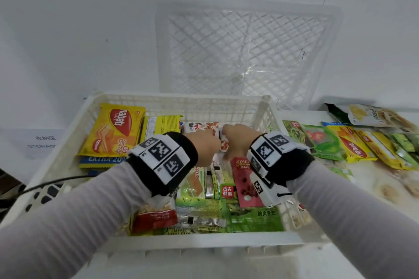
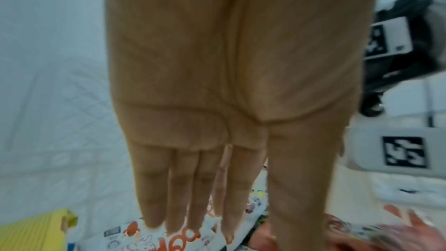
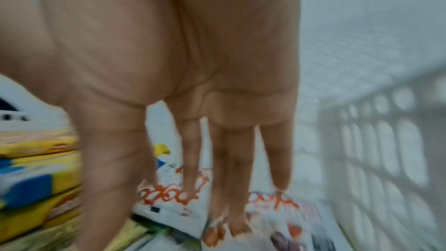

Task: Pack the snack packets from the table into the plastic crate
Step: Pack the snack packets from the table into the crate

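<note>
A white plastic crate (image 1: 68,129) stands in front of me, filled with packets: yellow wafer packs (image 1: 113,131) at the far left, green and red ones (image 1: 226,208) nearer. Both hands are inside at the far middle. My left hand (image 1: 204,142) (image 2: 226,232) has straight fingers whose tips touch a white-and-orange packet (image 1: 199,127) (image 2: 169,240). My right hand (image 1: 235,136) (image 3: 169,232) also has straight fingers, pressing down on white-and-orange packets (image 3: 169,196) beside the crate's right wall. More snack packets (image 1: 353,145) lie on the table to the right of the crate.
A second white lattice crate (image 1: 244,52) leans upright against the wall behind. A paper label (image 1: 43,142) lies on the left, with a black cable (image 1: 56,181) running along the crate's left side. The loose packets crowd the table's right part.
</note>
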A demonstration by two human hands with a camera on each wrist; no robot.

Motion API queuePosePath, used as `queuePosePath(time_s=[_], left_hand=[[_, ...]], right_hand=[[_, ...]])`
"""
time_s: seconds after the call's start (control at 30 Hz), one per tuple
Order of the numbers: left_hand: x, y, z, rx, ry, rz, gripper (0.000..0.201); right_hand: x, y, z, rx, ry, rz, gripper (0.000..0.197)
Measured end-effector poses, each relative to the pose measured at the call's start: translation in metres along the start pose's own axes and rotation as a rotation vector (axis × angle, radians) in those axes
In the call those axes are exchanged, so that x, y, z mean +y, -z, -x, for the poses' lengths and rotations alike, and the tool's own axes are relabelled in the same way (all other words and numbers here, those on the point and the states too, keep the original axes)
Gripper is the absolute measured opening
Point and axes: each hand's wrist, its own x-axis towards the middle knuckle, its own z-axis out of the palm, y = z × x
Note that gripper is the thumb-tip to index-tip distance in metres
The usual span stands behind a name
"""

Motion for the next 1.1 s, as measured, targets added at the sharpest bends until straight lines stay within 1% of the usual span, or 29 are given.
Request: queuePosePath(time_s=[0.03, 0.1, 0.17, 0.2, 0.27, 0.3, 0.33, 0.4, 0.47, 0.53, 0.57, 0.6, 0.67, 0.7, 0.77, 0.87, 0.93, 1.03, 1.07, 1.1], left_hand=[[0.001, -0.001, 0.006, -0.044, -0.032, -0.035, 0.031], [0.004, -0.005, 0.015, -0.155, -0.068, -0.101, 0.035], [0.007, -0.012, 0.019, -0.224, -0.068, -0.168, 0.038], [0.008, -0.015, 0.019, -0.234, -0.065, -0.194, 0.037], [0.008, -0.020, 0.020, -0.252, -0.043, -0.229, 0.039], [0.008, -0.023, 0.020, -0.271, -0.036, -0.250, 0.041], [0.009, -0.026, 0.019, -0.289, -0.040, -0.276, 0.046], [0.009, -0.031, 0.019, -0.317, -0.064, -0.330, 0.057], [0.010, -0.035, 0.019, -0.312, -0.043, -0.350, 0.070], [0.011, -0.039, 0.020, -0.285, 0.037, -0.291, 0.080], [0.012, -0.041, 0.019, -0.279, 0.060, -0.269, 0.081], [0.012, -0.042, 0.019, -0.270, 0.069, -0.256, 0.080], [0.013, -0.042, 0.019, -0.259, 0.054, -0.260, 0.075], [0.013, -0.042, 0.019, -0.257, 0.045, -0.261, 0.071], [0.012, -0.041, 0.019, -0.242, 0.037, -0.264, 0.069], [0.012, -0.044, 0.019, -0.235, 0.065, -0.273, 0.070], [0.015, -0.045, 0.017, -0.236, 0.082, -0.281, 0.070], [0.015, -0.046, 0.019, -0.229, 0.069, -0.310, 0.076], [0.013, -0.046, 0.020, -0.204, 0.054, -0.304, 0.073], [0.011, -0.045, 0.021, -0.168, 0.035, -0.286, 0.066]], right_hand=[[-0.003, 0.005, 0.005, -0.034, 0.075, 0.012, 0.064], [-0.008, 0.005, 0.015, -0.144, 0.196, 0.099, 0.062], [-0.016, -0.006, 0.016, -0.219, 0.236, 0.240, 0.056], [-0.020, -0.014, 0.013, -0.227, 0.243, 0.301, 0.048], [-0.024, -0.027, 0.007, -0.210, 0.251, 0.355, 0.034], [-0.024, -0.034, 0.004, -0.199, 0.252, 0.350, 0.034], [-0.021, -0.039, 0.000, -0.186, 0.242, 0.328, 0.037], [-0.015, -0.048, -0.005, -0.139, 0.213, 0.223, 0.043], [-0.013, -0.056, -0.007, -0.056, 0.216, 0.215, 0.037], [-0.013, -0.061, -0.008, -0.003, 0.210, 0.242, 0.031], [-0.014, -0.061, -0.007, -0.001, 0.204, 0.230, 0.032], [-0.015, -0.061, -0.006, -0.006, 0.205, 0.229, 0.038], [-0.014, -0.059, -0.005, -0.016, 0.207, 0.241, 0.058], [-0.013, -0.059, -0.005, -0.021, 0.205, 0.241, 0.065], [-0.013, -0.060, -0.004, -0.018, 0.193, 0.233, 0.068], [-0.015, -0.064, -0.003, 0.000, 0.189, 0.232, 0.070], [-0.015, -0.066, -0.001, -0.021, 0.186, 0.246, 0.079], [-0.018, -0.065, 0.007, -0.070, 0.144, 0.193, 0.093], [-0.018, -0.063, 0.010, -0.074, 0.142, 0.173, 0.095], [-0.018, -0.061, 0.013, -0.078, 0.148, 0.173, 0.095]])
